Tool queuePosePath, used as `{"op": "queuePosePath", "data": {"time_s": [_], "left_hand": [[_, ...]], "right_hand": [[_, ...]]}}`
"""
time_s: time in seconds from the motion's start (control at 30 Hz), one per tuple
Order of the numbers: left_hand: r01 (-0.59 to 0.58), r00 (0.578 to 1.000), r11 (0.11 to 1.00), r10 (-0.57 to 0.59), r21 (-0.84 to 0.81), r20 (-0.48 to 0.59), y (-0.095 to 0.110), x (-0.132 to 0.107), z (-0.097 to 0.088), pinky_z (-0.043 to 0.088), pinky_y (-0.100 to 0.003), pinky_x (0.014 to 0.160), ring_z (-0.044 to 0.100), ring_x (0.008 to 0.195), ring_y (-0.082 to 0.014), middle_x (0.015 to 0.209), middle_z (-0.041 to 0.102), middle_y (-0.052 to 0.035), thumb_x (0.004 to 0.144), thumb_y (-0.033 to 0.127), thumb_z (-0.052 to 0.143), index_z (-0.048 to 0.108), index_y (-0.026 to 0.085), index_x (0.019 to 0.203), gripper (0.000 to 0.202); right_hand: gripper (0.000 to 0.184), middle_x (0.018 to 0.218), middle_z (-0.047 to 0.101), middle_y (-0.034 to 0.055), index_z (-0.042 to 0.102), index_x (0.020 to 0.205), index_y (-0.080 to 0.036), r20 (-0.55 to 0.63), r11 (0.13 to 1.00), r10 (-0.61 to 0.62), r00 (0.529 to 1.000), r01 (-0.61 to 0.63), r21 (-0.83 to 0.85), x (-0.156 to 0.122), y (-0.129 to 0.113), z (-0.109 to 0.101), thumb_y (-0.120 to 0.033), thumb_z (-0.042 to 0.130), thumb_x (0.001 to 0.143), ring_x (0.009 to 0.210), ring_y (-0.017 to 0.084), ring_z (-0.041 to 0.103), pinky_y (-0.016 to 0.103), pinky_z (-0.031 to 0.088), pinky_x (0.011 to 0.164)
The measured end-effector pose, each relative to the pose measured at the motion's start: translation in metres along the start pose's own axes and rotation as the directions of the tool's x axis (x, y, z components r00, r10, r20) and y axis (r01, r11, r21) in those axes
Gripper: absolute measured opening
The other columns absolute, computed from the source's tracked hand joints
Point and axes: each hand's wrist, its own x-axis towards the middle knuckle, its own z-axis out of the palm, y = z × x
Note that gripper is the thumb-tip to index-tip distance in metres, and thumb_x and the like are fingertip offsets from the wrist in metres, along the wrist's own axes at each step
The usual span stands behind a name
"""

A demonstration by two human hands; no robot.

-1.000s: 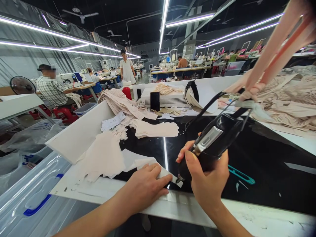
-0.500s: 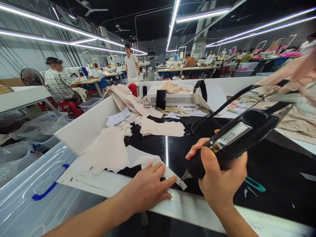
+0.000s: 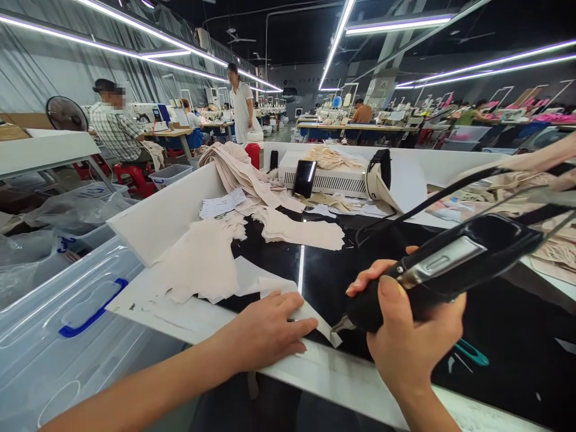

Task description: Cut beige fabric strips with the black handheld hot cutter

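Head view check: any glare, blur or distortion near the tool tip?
Head view: the fabric piece under the left hand and the cutting tool in the right hand are sharp and evenly lit; a ceiling strip light mirrors as a bright line on the glossy black table, beside the tool's tip, not on it; wide-angle bending stretches the frame edges.

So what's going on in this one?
A person at a glossy black worktable presses the left hand flat on a pale fabric piece at the table's near edge. The right hand is closed around a black corded handheld tool, with its metal tip right by that piece's corner. More pale cut pieces are piled to the left, and teal snips lie beside the right hand. Other people work at tables in the background.
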Motion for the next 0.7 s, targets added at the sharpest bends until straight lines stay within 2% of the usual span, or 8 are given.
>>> {"op": "queuePosePath", "data": {"time_s": [0.1, 0.2, 0.3, 0.43, 0.57, 0.7], "left_hand": [[0.033, 0.999, 0.998, -0.033, -0.046, -0.003, -0.0015, -0.0014, -0.0013, 0.056, -0.046, 0.112, 0.067, 0.124, -0.0319, 0.138, 0.064, -0.0153, 0.109, 0.038, 0.066, 0.059, 0.020, 0.144, 0.041], [0.074, 0.997, 0.992, -0.076, -0.098, -0.009, -0.0012, -0.0007, -0.0031, 0.057, -0.043, 0.108, 0.067, 0.125, -0.0321, 0.139, 0.065, -0.0153, 0.108, 0.043, 0.067, 0.056, 0.016, 0.149, 0.050], [0.095, 0.995, 0.989, -0.097, -0.112, -0.012, -0.0007, 0.0002, -0.0040, 0.058, -0.043, 0.106, 0.067, 0.124, -0.0323, 0.138, 0.066, -0.0155, 0.108, 0.045, 0.067, 0.058, 0.015, 0.146, 0.050], [0.078, 0.996, 0.989, -0.082, -0.123, -0.025, -0.0023, 0.0001, -0.0037, 0.057, -0.043, 0.108, 0.069, 0.119, -0.0307, 0.134, 0.067, -0.0148, 0.107, 0.042, 0.069, 0.064, 0.015, 0.136, 0.040], [0.052, 0.997, 0.989, -0.060, -0.141, -0.050, -0.0047, -0.0007, -0.0037, 0.058, -0.043, 0.108, 0.069, 0.119, -0.0296, 0.134, 0.068, -0.0149, 0.109, 0.040, 0.066, 0.064, 0.016, 0.136, 0.036], [-0.013, 0.996, 0.990, 0.001, -0.137, -0.093, -0.0065, -0.0015, -0.0036, 0.054, -0.044, 0.116, 0.064, 0.134, -0.0332, 0.141, 0.067, -0.0171, 0.110, 0.036, 0.065, 0.064, 0.012, 0.137, 0.036]], "right_hand": [[0.048, 0.083, 0.073, -0.0041, 0.062, 0.122, -0.025, -0.005, 1.000, -0.015, 1.000, 0.015, 0.009, 0.0004, 0.0007, 0.0004, -0.038, 0.092, 0.087, 0.061, 0.018, 0.067, 0.034, 0.057, 0.057], [0.048, 0.083, 0.073, -0.0044, 0.062, 0.120, -0.025, -0.013, 1.000, -0.026, 1.000, 0.026, 0.010, 0.0006, 0.0014, 0.0018, -0.038, 0.093, 0.086, 0.060, 0.017, 0.067, 0.033, 0.058, 0.055], [0.047, 0.082, 0.073, -0.0045, 0.063, 0.120, -0.025, -0.013, 1.000, -0.026, 1.000, 0.026, 0.009, 0.0006, 0.0015, 0.0026, -0.038, 0.093, 0.086, 0.060, 0.017, 0.067, 0.034, 0.059, 0.055], [0.048, 0.082, 0.072, -0.0041, 0.062, 0.121, -0.024, -0.016, 1.000, -0.028, 0.999, 0.028, 0.007, -0.0002, 0.0003, 0.0021, -0.038, 0.092, 0.086, 0.060, 0.017, 0.067, 0.033, 0.058, 0.055], [0.048, 0.082, 0.072, -0.0041, 0.062, 0.120, -0.024, -0.016, 1.000, -0.016, 1.000, 0.016, 0.013, -0.0011, -0.0006, 0.0017, -0.038, 0.093, 0.086, 0.060, 0.017, 0.067, 0.033, 0.058, 0.055], [0.047, 0.083, 0.072, -0.0039, 0.061, 0.122, -0.024, -0.010, 1.000, -0.004, 1.000, 0.004, 0.016, -0.0020, -0.0013, 0.0026, -0.035, 0.092, 0.087, 0.061, 0.017, 0.067, 0.032, 0.059, 0.057]]}}
